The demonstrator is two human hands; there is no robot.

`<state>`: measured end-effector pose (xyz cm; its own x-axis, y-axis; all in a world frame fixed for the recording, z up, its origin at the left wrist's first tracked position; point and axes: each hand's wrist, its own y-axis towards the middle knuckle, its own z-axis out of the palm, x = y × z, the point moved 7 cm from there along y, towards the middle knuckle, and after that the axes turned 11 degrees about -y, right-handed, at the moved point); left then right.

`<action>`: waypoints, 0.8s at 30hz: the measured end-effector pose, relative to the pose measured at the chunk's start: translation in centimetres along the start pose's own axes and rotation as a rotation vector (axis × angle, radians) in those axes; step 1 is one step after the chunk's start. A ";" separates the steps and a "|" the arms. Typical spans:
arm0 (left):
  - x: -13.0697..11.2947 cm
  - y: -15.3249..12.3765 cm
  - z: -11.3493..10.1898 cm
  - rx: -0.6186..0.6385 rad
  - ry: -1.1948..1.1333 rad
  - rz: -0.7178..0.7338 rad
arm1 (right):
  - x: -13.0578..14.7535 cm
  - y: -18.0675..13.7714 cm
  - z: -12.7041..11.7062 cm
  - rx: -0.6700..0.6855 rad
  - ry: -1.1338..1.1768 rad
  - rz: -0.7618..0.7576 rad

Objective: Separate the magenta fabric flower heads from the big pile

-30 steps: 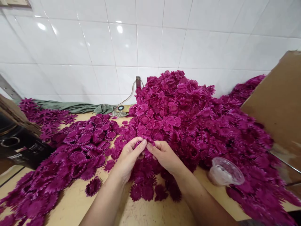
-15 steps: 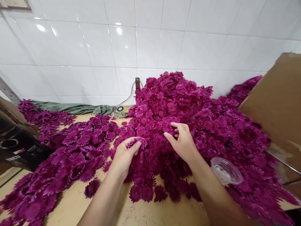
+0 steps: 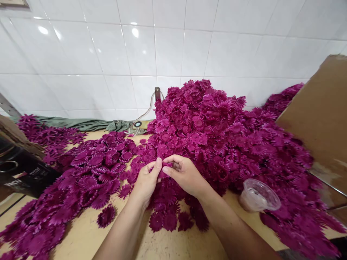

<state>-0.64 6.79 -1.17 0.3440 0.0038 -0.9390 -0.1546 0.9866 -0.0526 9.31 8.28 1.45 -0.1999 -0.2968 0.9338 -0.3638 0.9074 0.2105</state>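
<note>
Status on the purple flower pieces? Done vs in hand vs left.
Looks done: a flatter spread of stacked flower pieces on the left of the table. In hand: left hand and right hand pinch one flower piece together at the pile's front edge. Left: the tall loose heap against the tiled wall, clearly the larger share. Exact counts can't be read.

A pale wooden table carries everything. Straight beyond the fingers rises a tall heap of magenta fabric flowers, spilling to their right past a clear plastic cup lying tipped on the tabletop. Left of the fingers a flatter spread of flowers covers the wood. Nearer than the fingers, a few loose flowers lie singly.
</note>
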 end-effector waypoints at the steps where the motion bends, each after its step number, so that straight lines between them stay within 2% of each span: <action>1: -0.2 -0.1 -0.1 0.011 0.035 0.029 | -0.1 0.1 -0.6 -0.047 0.002 0.008; 5: -1.8 -0.6 -0.5 0.006 0.210 0.156 | -0.8 0.2 -4.4 -0.368 0.048 0.084; 7: -2.3 -0.7 -0.4 0.031 0.314 0.189 | -1.1 0.1 -5.4 -0.438 0.108 0.128; 10: -3.1 -0.5 -0.1 0.055 0.441 0.285 | -0.9 0.0 -4.9 -0.376 0.108 0.103; 13: -3.7 -0.3 -0.2 0.014 0.512 0.419 | -0.5 -0.2 -3.7 -0.270 0.038 0.052; 15: -3.8 -0.3 -0.2 0.007 0.512 0.454 | -0.6 -0.3 -3.2 -0.235 -0.018 0.043; 18: -3.4 -0.5 0.3 0.038 0.464 0.392 | -0.8 -0.2 -3.1 -0.241 -0.097 0.035; 22: -2.1 -0.8 1.7 0.141 0.293 0.192 | -0.9 -0.1 -2.5 -0.225 -0.132 0.030; 24: -1.6 -0.9 1.9 0.140 0.167 0.106 | -1.0 -0.2 -2.3 -0.215 -0.126 0.041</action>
<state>0.71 6.23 1.07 0.1732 0.0932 -0.9805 -0.0481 0.9951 0.0861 11.67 9.09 1.18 -0.3274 -0.2812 0.9021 -0.1538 0.9578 0.2428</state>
